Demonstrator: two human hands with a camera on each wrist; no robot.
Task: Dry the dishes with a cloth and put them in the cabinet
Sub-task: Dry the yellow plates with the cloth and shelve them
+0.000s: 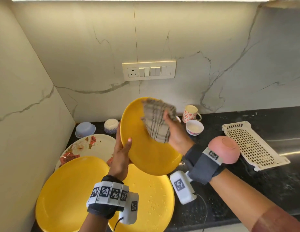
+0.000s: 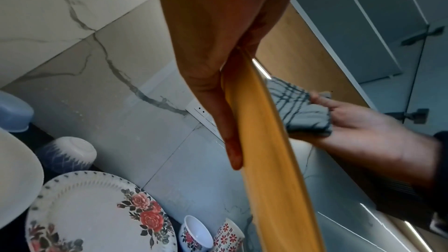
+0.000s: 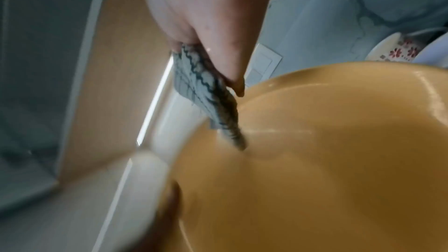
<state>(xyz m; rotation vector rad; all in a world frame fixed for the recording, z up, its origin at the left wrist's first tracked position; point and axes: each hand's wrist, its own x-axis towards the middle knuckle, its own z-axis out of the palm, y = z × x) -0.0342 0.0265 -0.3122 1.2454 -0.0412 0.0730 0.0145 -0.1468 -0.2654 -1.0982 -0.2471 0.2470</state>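
Observation:
My left hand (image 1: 123, 153) grips the left rim of a yellow plate (image 1: 145, 153), thumb on its face, and holds it tilted above the counter. In the left wrist view the fingers (image 2: 230, 131) lie along the plate's (image 2: 274, 170) back. My right hand (image 1: 175, 131) holds a folded grey striped cloth (image 1: 156, 122) pressed against the plate's upper face. The right wrist view shows the cloth (image 3: 208, 91) pinched at the plate's (image 3: 315, 160) rim.
Two more yellow plates (image 1: 70, 190) and a floral plate (image 1: 84, 144) lie on the black counter below. Upturned bowls (image 1: 85, 128), a floral mug (image 1: 190, 113), a small bowl (image 1: 194, 127), a pink bowl (image 1: 225, 149) and a white rack (image 1: 253, 144) stand around.

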